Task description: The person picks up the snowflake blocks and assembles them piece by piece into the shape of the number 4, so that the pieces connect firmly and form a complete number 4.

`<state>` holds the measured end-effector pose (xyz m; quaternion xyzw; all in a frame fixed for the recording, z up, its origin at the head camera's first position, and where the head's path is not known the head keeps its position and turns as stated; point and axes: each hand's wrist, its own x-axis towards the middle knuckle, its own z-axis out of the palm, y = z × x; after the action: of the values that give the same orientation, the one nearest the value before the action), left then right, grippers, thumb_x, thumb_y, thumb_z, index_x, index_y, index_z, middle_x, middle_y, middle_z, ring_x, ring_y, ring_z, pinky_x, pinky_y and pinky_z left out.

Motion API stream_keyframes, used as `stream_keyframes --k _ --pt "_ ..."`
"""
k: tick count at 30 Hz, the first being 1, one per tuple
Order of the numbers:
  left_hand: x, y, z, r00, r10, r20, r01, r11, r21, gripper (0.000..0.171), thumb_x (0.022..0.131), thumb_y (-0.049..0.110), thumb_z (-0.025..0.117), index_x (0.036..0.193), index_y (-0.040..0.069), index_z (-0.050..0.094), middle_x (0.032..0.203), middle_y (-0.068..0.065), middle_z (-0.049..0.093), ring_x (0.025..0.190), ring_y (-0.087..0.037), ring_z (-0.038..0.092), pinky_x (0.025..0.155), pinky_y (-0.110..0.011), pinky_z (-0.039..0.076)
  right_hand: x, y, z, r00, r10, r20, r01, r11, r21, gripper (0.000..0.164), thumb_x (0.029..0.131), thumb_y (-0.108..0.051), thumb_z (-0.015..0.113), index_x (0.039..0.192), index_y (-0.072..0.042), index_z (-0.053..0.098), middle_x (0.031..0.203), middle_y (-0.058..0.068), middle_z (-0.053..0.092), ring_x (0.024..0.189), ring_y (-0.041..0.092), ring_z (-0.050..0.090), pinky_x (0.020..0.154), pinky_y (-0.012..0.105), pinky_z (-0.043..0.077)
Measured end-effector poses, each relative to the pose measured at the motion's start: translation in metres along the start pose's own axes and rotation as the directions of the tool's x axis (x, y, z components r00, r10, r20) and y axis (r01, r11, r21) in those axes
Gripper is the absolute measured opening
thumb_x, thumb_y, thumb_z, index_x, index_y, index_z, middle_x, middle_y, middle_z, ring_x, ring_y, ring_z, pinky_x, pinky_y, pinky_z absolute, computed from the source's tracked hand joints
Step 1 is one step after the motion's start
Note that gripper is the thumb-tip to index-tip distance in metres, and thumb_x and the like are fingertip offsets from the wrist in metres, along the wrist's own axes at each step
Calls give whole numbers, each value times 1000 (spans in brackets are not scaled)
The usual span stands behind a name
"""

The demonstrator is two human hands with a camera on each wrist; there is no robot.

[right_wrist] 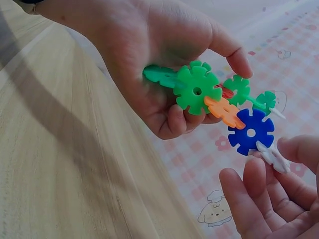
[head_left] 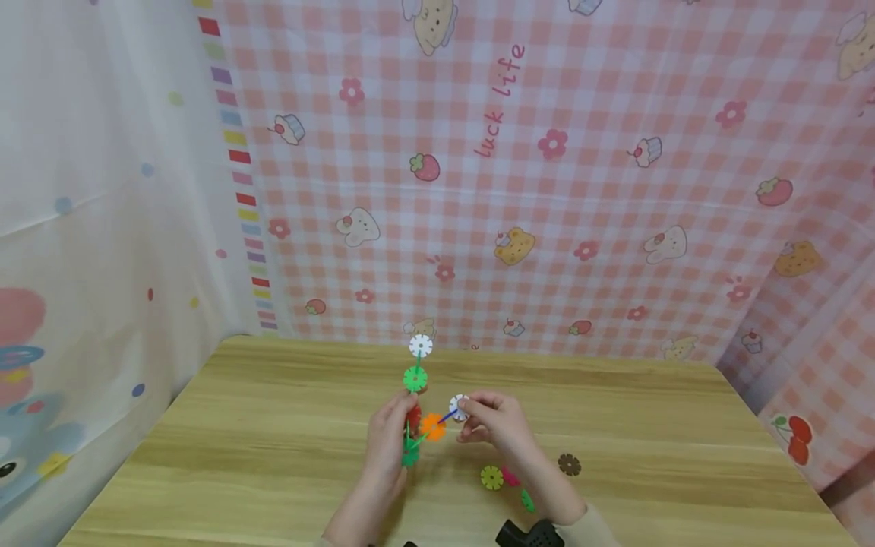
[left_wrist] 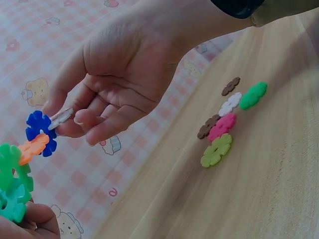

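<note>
My left hand (head_left: 386, 437) grips a chain of slotted plastic flower discs above the wooden table (head_left: 273, 425). The chain has a teal disc (head_left: 410, 453) near the palm, a red disc (head_left: 413, 418) partly behind the fingers, and a green disc (head_left: 409, 381) with a white disc (head_left: 414, 349) at its far end. An orange disc (head_left: 433, 427) branches toward the right and joins a blue disc (right_wrist: 238, 137). Between thumb and fingertips, my right hand (head_left: 502, 429) pinches another white disc (right_wrist: 274, 158), whose edge meets the blue disc's rim.
Loose discs lie on the table near the right forearm: yellow-green (head_left: 486, 482), pink (head_left: 510, 477), green (head_left: 527, 501) and brown (head_left: 564, 465). A loose white disc (left_wrist: 230, 104) and a second brown one (left_wrist: 207, 127) show in the left wrist view. A checked cloth (head_left: 465, 213) hangs behind the table.
</note>
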<state>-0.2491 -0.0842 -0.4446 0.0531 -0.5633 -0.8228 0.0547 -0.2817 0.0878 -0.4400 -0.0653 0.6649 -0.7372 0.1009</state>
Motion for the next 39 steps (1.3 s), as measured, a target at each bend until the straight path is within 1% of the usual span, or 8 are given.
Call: stream_keyframes --k 7,15,22,26,30,34,36,39 --pt "0 3 -1 1000 -2 23 2 1000 -1 21 95 15 55 103 0 66 68 3 47 58 -8 41 52 -18 36 1 1 -4 999 10 32 -10 1000 -12 27 95 -17 62 102 9 64 82 7 65 61 15 60 67 37 58" --pt "0 2 -1 1000 -3 26 3 1000 1 23 94 16 56 107 -1 67 67 3 46 57 -8 40 51 -17 35 3 6 -16 999 42 13 -42 999 2 32 98 -23 57 107 7 63 83 7 62 66 16 62 67 31 57" --pt "0 2 -2 999 8 46 -8 1000 1 23 94 17 56 104 0 68 66 3 46 56 -9 40 51 -17 35 -1 9 -56 999 -22 26 23 999 -48 31 101 -21 52 105 7 63 86 7 64 73 15 62 73 30 55" --pt "0 3 -3 999 -11 39 11 1000 -15 24 94 17 56 107 0 67 67 3 47 56 -8 41 51 -17 35 -10 15 -89 998 4 -58 -13 987 -158 35 98 -20 56 113 12 61 89 5 66 76 15 61 70 27 53" --pt "1 4 -4 999 -8 41 9 1000 -22 26 94 18 56 110 0 67 67 4 47 57 -8 41 51 -17 35 -21 23 -120 993 20 -115 -49 965 -259 38 96 -18 60 117 13 59 89 2 67 74 13 60 63 23 48" --pt "2 5 -5 999 3 45 -2 1000 -21 26 94 18 56 109 0 67 66 3 46 57 -8 40 51 -17 34 -31 27 -144 994 0 -110 -41 928 -370 37 94 -15 62 118 14 59 88 7 66 69 12 57 58 23 45" --pt "1 6 -5 999 1 48 0 1000 -19 26 95 18 55 110 0 67 66 3 46 56 -9 40 50 -17 33 -34 28 -154 996 -10 -94 -31 902 -431 37 93 -15 63 117 14 60 91 11 67 70 13 56 60 24 46" --pt "1 7 -5 999 -7 44 8 1000 -22 26 95 17 54 110 0 67 66 3 46 56 -9 40 50 -17 33 -38 29 -167 999 -33 -18 18 850 -527 36 90 -13 66 116 12 61 102 15 67 80 13 59 65 25 49"
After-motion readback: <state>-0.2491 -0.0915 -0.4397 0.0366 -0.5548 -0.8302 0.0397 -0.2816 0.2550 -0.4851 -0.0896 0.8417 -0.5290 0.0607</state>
